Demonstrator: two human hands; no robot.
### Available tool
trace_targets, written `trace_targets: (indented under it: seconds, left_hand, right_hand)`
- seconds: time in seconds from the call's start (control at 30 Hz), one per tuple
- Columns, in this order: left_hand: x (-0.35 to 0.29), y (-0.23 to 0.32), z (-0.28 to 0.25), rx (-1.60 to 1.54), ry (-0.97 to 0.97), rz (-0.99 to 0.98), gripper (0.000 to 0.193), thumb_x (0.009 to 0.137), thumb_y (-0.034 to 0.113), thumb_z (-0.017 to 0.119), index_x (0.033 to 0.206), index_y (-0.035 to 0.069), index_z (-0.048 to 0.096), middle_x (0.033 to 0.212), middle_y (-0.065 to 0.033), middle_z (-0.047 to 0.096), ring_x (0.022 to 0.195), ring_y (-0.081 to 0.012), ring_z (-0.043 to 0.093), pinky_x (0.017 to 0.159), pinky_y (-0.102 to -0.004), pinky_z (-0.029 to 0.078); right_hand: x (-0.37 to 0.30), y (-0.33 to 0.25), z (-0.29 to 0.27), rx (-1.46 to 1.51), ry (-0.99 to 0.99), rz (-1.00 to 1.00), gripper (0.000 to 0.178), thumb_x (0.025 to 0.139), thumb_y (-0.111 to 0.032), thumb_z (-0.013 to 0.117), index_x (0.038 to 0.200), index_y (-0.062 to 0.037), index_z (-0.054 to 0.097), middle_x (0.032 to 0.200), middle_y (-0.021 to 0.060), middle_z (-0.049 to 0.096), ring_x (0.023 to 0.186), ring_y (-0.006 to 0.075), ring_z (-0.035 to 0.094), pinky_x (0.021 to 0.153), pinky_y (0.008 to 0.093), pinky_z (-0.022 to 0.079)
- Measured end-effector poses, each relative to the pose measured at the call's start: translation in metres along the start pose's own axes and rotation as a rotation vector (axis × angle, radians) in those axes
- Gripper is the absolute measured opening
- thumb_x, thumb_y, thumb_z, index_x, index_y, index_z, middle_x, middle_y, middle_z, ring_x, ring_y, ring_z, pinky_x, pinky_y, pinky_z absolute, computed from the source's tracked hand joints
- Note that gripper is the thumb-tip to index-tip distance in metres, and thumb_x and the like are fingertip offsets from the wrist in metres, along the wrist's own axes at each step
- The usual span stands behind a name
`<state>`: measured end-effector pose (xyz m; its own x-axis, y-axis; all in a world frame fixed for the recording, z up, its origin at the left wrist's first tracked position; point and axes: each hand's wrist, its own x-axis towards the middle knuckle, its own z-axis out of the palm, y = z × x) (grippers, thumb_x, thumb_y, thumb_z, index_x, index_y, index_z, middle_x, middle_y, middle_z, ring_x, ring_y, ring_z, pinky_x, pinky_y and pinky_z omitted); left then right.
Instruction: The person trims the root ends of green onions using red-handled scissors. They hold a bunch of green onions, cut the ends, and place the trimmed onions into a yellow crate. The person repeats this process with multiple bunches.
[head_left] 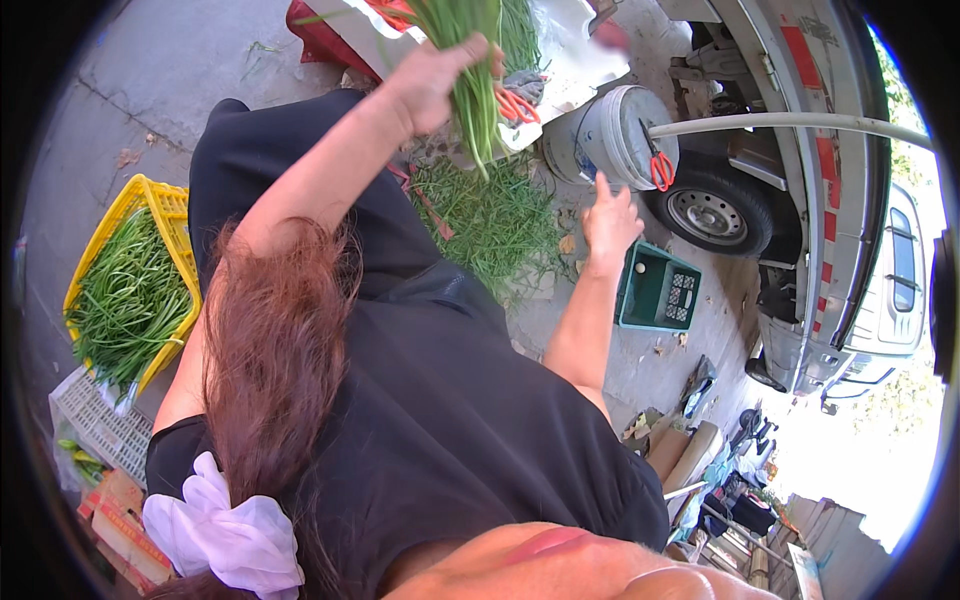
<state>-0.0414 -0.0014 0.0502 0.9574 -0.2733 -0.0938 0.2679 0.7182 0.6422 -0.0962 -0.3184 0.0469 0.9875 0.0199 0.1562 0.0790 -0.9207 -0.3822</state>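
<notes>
Raised at the top centre, my left hand [432, 82] is wrapped round a bunch of long green chives [476, 108], whose lower ends hang down toward the ground. My right hand [608, 222] is held out with its fingers apart and nothing visible in it, just in front of a pale lidded bucket [590, 140]. Red-handled scissors [661, 172] hang at the bucket's side. Orange-handled scissors [517, 106] lie on a white surface [568, 70] beyond the bunch. Under my hands, loose green trimmings [490, 225] are strewn over the ground.
At my left stands a yellow crate [180, 235] heaped with greens [130, 295], near a grey plastic basket [105, 420]. A dark green crate [655, 290] sits at the right. Behind it are a truck wheel [715, 212] and a pale pole [790, 121] crossing above the bucket.
</notes>
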Motion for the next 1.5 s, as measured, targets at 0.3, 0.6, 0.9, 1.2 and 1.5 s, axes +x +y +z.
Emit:
trace_targets:
  seconds: [0.3, 0.6, 0.9, 1.2, 1.5]
  left_hand:
    - [-0.022, 0.077, -0.023, -0.236, 0.066, 0.28, 0.026, 0.094, 0.028, 0.051, 0.091, 0.004, 0.061, 0.08, -0.0094, 0.065, 0.075, -0.0245, 0.064, 0.071, -0.0406, 0.055]
    - [-0.026, 0.08, -0.043, -0.244, 0.179, 0.33, 0.024, 0.093, 0.027, 0.053, 0.092, 0.004, 0.061, 0.081, -0.008, 0.064, 0.074, -0.0211, 0.064, 0.072, -0.0392, 0.054]
    - [-0.017, 0.066, -0.046, -0.298, 0.133, 0.285, 0.023, 0.094, 0.025, 0.052, 0.091, 0.004, 0.061, 0.082, -0.0092, 0.065, 0.076, -0.0233, 0.063, 0.074, -0.0397, 0.053]
    - [-0.016, 0.057, -0.035, -0.328, 0.09, 0.201, 0.026, 0.095, 0.028, 0.049, 0.092, 0.004, 0.058, 0.084, -0.0121, 0.063, 0.081, -0.0269, 0.062, 0.077, -0.0436, 0.052]
    - [-0.005, 0.036, -0.019, -0.294, 0.142, 0.149, 0.02, 0.091, 0.027, 0.056, 0.094, 0.007, 0.059, 0.08, -0.0073, 0.062, 0.075, -0.0236, 0.061, 0.071, -0.0421, 0.053]
  right_hand:
    - [0.013, -0.122, 0.114, -0.441, 0.088, -0.655, 0.02, 0.077, -0.015, 0.059, 0.095, -0.0241, 0.064, 0.135, 0.0057, 0.046, 0.124, 0.0284, 0.04, 0.095, 0.0488, 0.031]
    - [0.062, -0.074, 0.113, 0.909, 0.453, 0.142, 0.013, 0.089, -0.012, 0.06, 0.086, 0.0007, 0.062, 0.093, 0.0066, 0.057, 0.073, 0.0134, 0.056, 0.064, 0.0255, 0.048]
    - [0.033, -0.029, 0.11, 0.971, 0.271, 0.474, 0.01, 0.09, -0.009, 0.055, 0.09, 0.0002, 0.051, 0.067, 0.0024, 0.052, 0.049, 0.01, 0.047, 0.038, 0.0241, 0.034]
    - [0.024, -0.011, 0.105, 0.766, -0.156, 0.864, 0.056, 0.092, -0.051, 0.045, 0.09, 0.0035, 0.059, 0.055, 0.0042, 0.049, 0.04, 0.0184, 0.046, 0.041, 0.0308, 0.037]
    - [0.05, -0.062, 0.085, 0.383, 0.176, -0.165, 0.022, 0.078, -0.006, 0.069, 0.1, -0.0065, 0.066, 0.09, 0.0049, 0.052, 0.064, 0.0118, 0.049, 0.053, 0.0257, 0.043]
